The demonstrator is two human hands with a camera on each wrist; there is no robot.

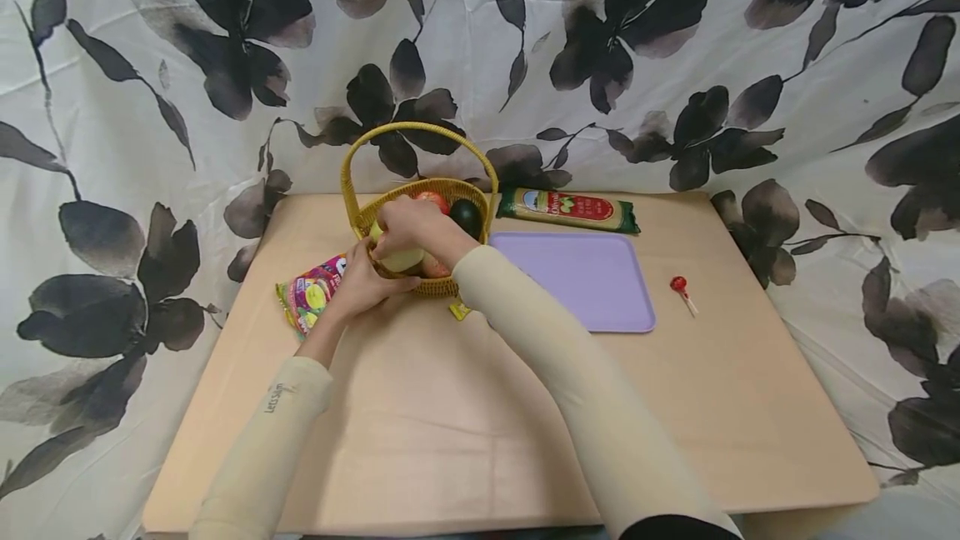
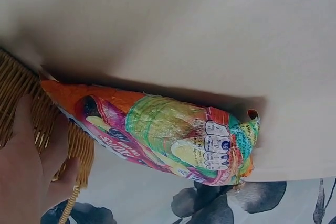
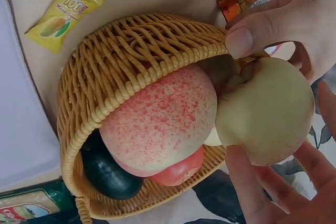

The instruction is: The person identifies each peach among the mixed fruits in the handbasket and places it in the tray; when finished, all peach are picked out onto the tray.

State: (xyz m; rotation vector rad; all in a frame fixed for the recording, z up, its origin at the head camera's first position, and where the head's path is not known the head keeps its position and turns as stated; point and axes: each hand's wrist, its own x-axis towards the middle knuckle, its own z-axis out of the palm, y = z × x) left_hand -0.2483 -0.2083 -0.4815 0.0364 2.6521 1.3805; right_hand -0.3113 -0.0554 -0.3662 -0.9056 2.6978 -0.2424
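Observation:
A yellow wicker basket (image 1: pixel 442 286) with a tall handle stands toward the back of the table. My left hand (image 1: pixel 362 283) grips its left rim, thumb along the front wall; in the left wrist view the fingers (image 2: pixel 58 145) lie against the weave. My right hand (image 1: pixel 416 227) reaches into the basket from above and holds a pale green round fruit (image 3: pixel 268 111) with a brown dimple, at the basket's left end. Beside it in the basket are a red-speckled peach (image 3: pixel 163 119), a red tomato-like fruit (image 3: pixel 178 170) and a dark green, smooth avocado-like one (image 3: pixel 107 169).
A colourful candy bag (image 2: pixel 168 135) lies left of the basket. A small yellow wrapped candy (image 3: pixel 65 11) is in front of it. To the right are a lilac tray (image 1: pixel 577 273), a green pasta packet (image 1: pixel 567 210) behind it, and a red lollipop (image 1: pixel 681 288).

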